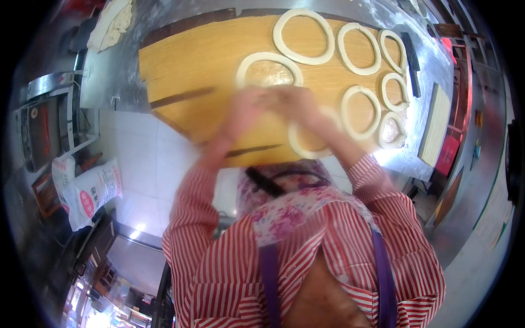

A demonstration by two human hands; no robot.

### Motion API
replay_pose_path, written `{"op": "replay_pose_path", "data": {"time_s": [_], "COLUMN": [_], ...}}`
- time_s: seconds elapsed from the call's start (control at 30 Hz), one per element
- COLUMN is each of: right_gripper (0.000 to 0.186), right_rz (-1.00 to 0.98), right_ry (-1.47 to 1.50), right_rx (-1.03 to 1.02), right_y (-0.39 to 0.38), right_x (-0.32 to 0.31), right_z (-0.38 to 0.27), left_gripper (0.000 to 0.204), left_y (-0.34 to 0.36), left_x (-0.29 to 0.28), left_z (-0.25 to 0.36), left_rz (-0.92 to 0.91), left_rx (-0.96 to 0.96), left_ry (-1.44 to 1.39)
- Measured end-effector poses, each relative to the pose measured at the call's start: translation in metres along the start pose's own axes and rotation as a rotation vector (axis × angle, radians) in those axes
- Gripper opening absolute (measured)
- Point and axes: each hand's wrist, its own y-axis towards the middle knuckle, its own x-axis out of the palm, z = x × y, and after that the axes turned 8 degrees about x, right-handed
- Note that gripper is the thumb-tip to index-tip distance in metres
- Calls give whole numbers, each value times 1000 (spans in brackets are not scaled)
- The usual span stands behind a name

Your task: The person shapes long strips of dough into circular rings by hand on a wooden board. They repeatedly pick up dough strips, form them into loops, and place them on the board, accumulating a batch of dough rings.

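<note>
Pale dough rings lie on a yellow wooden board (186, 60). My left hand (249, 106) and my right hand (297, 104) meet over the middle of it, both smeared by motion. Just beyond them is a dough ring (244, 64) whose near edge they cover. Whether the fingers pinch that edge does not show. Under my right forearm, another dough ring (298, 143) is partly hidden. Farther off lies a large dough ring (278, 33), and several more, such as this oval dough ring (344, 112), fill the right side of the board.
The board rests on a metal worktable (164, 13) dusted with flour. A lump of dough (112, 24) sits at the far left. Dark strips (410, 60) and a pale slatted board (436, 126) lie at the right. Printed white sacks (90, 191) stand at the lower left.
</note>
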Motion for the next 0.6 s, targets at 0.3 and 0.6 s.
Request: {"op": "replay_pose_path", "data": {"time_s": [0.3, 0.6], "right_gripper": [41, 46], "right_rz": [65, 68], "right_ry": [209, -474], "right_rx": [2, -466], "right_y": [3, 6], "right_x": [5, -10], "right_z": [8, 28], "left_gripper": [17, 30], "left_y": [7, -3], "left_x": [-14, 5], "left_z": [-5, -14], "left_rz": [-79, -150], "left_rx": [-79, 19], "left_ry": [-130, 380]}}
